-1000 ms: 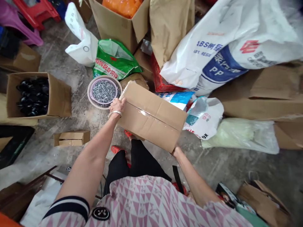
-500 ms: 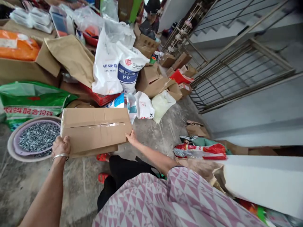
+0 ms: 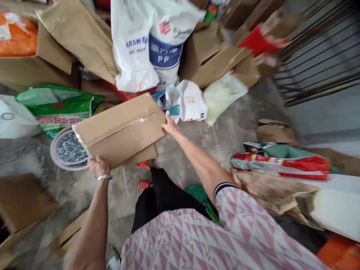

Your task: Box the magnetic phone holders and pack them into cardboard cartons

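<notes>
A brown cardboard box (image 3: 123,129) with a taped seam is held out in front of me, tilted so its right end is farther off. It looks flattened, with a flap showing under its near edge. My left hand (image 3: 98,167), with a silver bangle at the wrist, is closed on the near left corner. At the right end my right hand (image 3: 170,126) grips the edge, its thumb side showing. Beyond the left corner, partly covered by the cardboard, stands a round basin (image 3: 53,152) of small metal pieces (image 3: 71,148).
Behind the cardboard stand white resin sacks (image 3: 135,52), a green sack (image 3: 59,108) and open cartons (image 3: 208,60). Crumpled bags (image 3: 222,95) lie on the concrete floor. To the right are a red-and-white sack (image 3: 281,165) and metal railings (image 3: 315,71); another carton (image 3: 25,202) sits lower left.
The cardboard box has turned, its right end swinging up and away, with both hands still on it. The view has shifted downward, showing cartons on the floor at lower left.
</notes>
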### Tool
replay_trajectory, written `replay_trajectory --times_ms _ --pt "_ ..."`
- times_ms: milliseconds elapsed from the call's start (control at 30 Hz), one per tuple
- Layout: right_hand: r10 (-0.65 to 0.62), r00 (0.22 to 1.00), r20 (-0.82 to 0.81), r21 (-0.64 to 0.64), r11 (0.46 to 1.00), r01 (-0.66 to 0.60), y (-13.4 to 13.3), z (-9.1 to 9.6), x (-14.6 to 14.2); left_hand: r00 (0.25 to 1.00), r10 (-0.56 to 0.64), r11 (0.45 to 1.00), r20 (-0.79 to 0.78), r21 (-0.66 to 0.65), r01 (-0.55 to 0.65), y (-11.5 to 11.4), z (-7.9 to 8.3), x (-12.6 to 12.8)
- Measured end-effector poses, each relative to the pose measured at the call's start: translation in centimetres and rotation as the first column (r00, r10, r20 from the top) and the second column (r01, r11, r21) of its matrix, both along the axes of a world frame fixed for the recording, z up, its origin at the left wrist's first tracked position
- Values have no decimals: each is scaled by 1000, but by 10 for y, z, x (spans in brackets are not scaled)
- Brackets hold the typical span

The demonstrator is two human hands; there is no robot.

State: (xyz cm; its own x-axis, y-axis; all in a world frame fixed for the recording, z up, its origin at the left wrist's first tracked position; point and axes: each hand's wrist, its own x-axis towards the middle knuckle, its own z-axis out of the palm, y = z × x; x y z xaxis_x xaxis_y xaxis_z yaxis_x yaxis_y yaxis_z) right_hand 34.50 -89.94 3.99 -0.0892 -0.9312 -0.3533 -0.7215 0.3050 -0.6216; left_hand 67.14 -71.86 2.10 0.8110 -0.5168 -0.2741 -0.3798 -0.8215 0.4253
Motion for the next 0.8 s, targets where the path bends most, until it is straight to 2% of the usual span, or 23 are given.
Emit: replay_trajectory --times_ms 67,133,300,433,500,567,633,700,767,800 --pt "59 997 -39 -27 998 -60 -8 -10 -6 1000 -6 1000 -11 6 6 1 4 -5" --pt "77 994 -76 -17 997 -78 -3 -12 -8 998 -50 999 -34 19 50 2 7 -4" --pt "107 972 -207 36 994 -101 40 -6 -6 993 -77 996 -91 29 79 -7 15 17" --pt "177 934 -312 90 984 -156 79 -11 -5 985 -108 989 -136 82 120 -20 20 44" --pt "211 912 -352 100 977 -187 94 -15 -8 980 -112 988 -164 91 128 -19 22 47" --pt "233 912 -338 69 973 -222 102 -19 -16 983 -84 988 -165 111 103 -13 27 39" --pt "248 931 -267 37 968 -247 105 -19 -31 995 -2 992 -101 129 15 0 33 25" --pt "275 946 -173 35 961 -274 105 -15 -49 996 89 988 -23 127 -85 25 38 8" --pt "346 930 -127 78 938 -339 106 -6 -67 989 145 981 5 133 -144 70 39 -12" --pt "399 908 -127 87 916 -391 108 -1 -74 986 165 973 -25 170 -158 100 37 -25"
